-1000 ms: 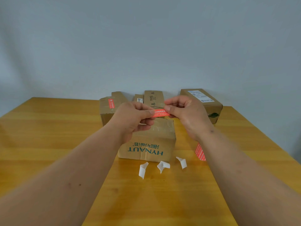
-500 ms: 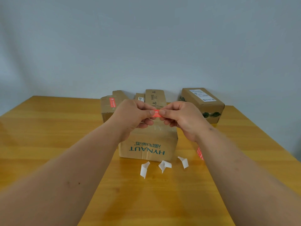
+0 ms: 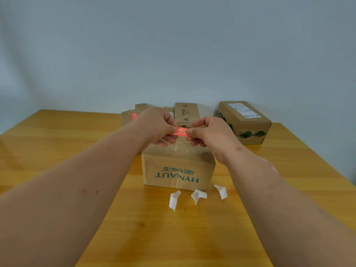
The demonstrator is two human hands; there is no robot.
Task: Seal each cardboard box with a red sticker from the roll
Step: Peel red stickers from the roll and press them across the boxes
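A: Where is the sticker [image 3: 180, 131] sitting?

B: Both hands are pinching it, left hand [image 3: 156, 125] on 1 end, right hand [image 3: 209, 132] on the other. Its long axis is running left to right, and it is hovering just above the box [image 3: 178, 170] top, so the coming move is likely straight down.

A: Anything hidden?

B: The hands are covering the box's top seam, and the roll is not showing anywhere on the desk [image 3: 57, 143].

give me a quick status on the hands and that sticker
Left hand and right hand both pinch red sticker. Held above HYNAUT box, not yet stuck down. Nothing between sticker and box top.
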